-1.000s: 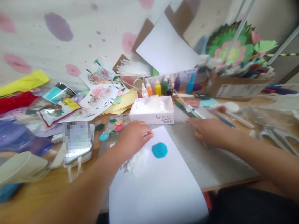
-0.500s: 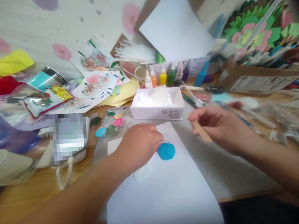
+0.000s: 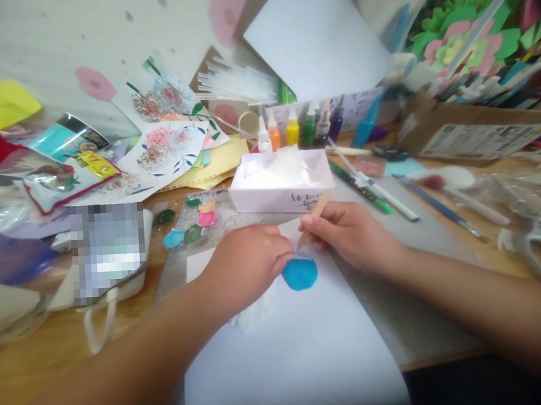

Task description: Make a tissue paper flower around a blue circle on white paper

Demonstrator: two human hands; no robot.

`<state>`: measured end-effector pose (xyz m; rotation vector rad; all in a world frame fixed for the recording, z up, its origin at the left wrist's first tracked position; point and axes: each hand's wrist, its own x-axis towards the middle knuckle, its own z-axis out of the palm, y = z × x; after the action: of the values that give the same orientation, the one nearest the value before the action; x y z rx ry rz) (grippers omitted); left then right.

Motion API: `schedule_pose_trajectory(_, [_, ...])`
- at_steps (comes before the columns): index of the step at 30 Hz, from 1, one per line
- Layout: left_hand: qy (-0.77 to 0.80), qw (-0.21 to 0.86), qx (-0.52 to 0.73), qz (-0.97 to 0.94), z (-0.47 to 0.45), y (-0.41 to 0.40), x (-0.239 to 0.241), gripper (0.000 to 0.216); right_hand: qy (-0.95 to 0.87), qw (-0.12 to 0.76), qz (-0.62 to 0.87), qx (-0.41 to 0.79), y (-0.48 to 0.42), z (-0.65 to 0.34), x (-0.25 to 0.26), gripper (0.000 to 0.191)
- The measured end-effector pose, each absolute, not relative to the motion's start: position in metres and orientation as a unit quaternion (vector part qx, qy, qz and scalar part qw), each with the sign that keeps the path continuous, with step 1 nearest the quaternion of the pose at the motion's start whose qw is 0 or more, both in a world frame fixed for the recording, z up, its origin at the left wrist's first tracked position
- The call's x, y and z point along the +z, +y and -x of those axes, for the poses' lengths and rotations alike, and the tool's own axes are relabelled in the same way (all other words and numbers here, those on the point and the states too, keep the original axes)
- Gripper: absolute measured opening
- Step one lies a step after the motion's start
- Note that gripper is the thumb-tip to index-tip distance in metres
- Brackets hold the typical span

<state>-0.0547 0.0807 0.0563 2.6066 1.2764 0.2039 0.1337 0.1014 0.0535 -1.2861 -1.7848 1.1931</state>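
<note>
A sheet of white paper (image 3: pixel 296 352) lies in front of me. Above it is a flat, round blue piece (image 3: pixel 300 276), its material unclear. My left hand (image 3: pixel 250 258) is closed, thumb and fingers pinched at the blue piece's upper left edge. My right hand (image 3: pixel 344 229) grips a wooden craft stick (image 3: pixel 319 206), slanted with its lower end at the blue piece's upper edge. A pale, see-through patch shows between that end and the blue. Some white, crumbly bits (image 3: pixel 253 312) lie on the paper below my left hand.
Behind my hands stands a white box (image 3: pixel 279 196) filled with white material, with several paint bottles (image 3: pixel 292 129) behind it. A palette (image 3: pixel 193 231) and a phone (image 3: pixel 110 253) lie left. Brushes (image 3: pixel 438 206) and scissors (image 3: pixel 540 243) are at right.
My right hand has moved left and brought the craft stick to the blue piece's upper edge. The left hand keeps its pinch there. The view has shifted slightly.
</note>
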Motion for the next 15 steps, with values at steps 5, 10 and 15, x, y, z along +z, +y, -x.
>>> schedule_pose_trajectory(5, [0.441, 0.12, 0.07, -0.887, 0.055, 0.0823, 0.0547, 0.023, -0.7, 0.292, 0.474, 0.448, 0.1013, -0.1311, 0.0509, 0.027])
schedule_pose_trajectory(10, [0.446, 0.117, 0.069, -0.885, 0.0554, 0.0826, 0.0542, 0.017, -0.742, 0.272, 0.46, 0.406, 0.1003, -0.1284, 0.047, 0.025])
schedule_pose_trajectory(15, [0.463, 0.124, 0.075, -0.874, 0.0559, 0.0833, 0.0567, 0.015, -0.787, 0.233, 0.434, 0.371, 0.1041, -0.1265, 0.0484, 0.022])
